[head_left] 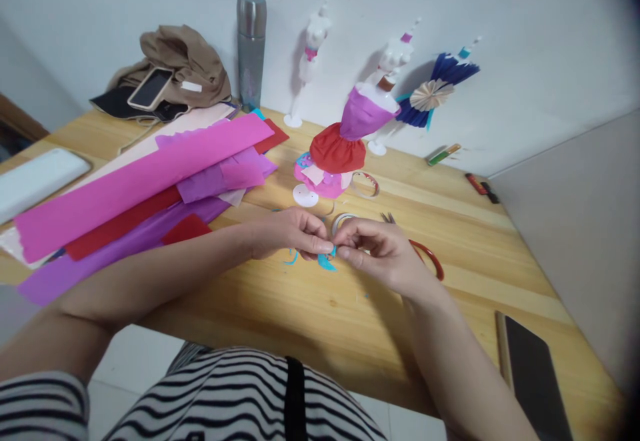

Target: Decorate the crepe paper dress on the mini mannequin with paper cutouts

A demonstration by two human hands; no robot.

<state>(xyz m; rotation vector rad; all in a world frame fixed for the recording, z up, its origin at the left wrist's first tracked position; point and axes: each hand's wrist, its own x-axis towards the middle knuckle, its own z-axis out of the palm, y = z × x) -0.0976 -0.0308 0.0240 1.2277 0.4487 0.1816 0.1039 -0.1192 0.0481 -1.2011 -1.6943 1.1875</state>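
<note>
My left hand and my right hand meet over the middle of the wooden table. Both pinch a small turquoise paper piece between fingertips. A small roll of tape lies just behind the fingers. Red-handled scissors lie under and behind my right hand. A small mannequin wearing a purple, red and pink paper dress stands just beyond the hands.
Sheets of pink, purple and red crepe paper cover the left of the table. Two more mannequins, a steel flask, a brown cloth with a phone, a dark tablet and a glue stick surround them.
</note>
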